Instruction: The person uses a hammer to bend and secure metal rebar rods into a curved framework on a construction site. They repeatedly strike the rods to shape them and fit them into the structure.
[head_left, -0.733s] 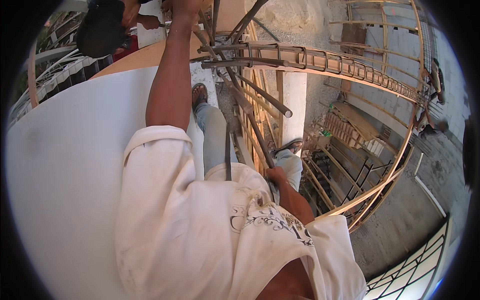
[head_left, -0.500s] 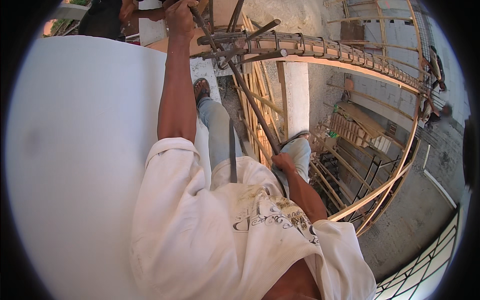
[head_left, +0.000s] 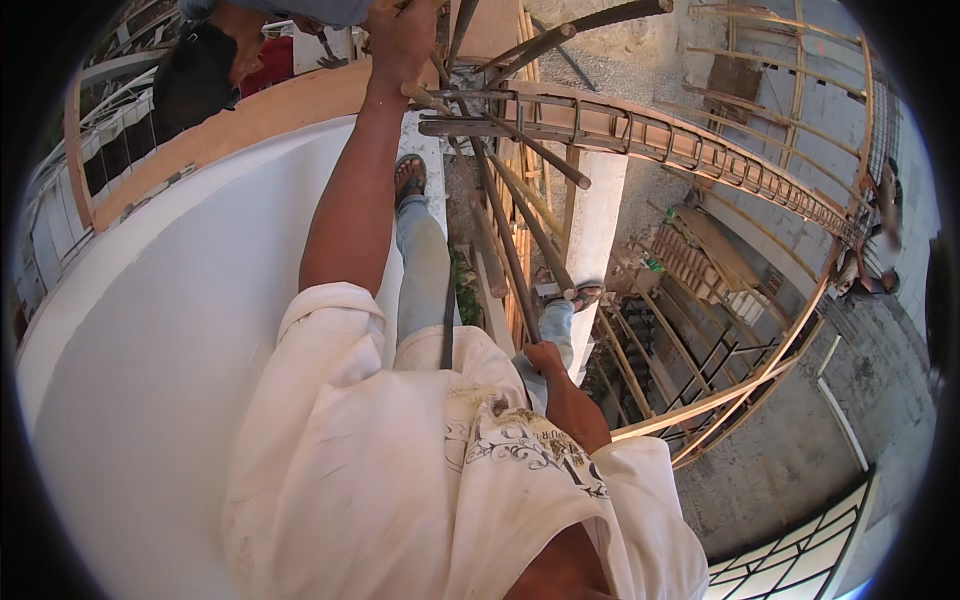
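Note:
My right hand (head_left: 545, 358) is closed round the lower end of a long dark steel bar (head_left: 508, 245) in front of my right leg. The bar slants up and away among upright rebar ends (head_left: 560, 170). My left arm is stretched far forward, and its hand (head_left: 402, 45) is closed at the top edge of the view, seemingly round the bar's upper part; its fingers are partly cut off. Just beyond the bar, a rebar cage (head_left: 640, 130) with stirrups lies along a wooden form and runs off to the right.
My left sandalled foot (head_left: 410, 178) stands on a white wall top, my right foot (head_left: 588, 293) on a narrow concrete beam (head_left: 600, 200). Below right are bamboo poles, stacked bricks (head_left: 690, 262) and ground far down. Another person (head_left: 205, 70) is at upper left; more people (head_left: 875, 283) are far right.
The view has shifted, showing more of the upper left, with a wooden board and the other person there. My right hand appears lower and further left, still on the bar.

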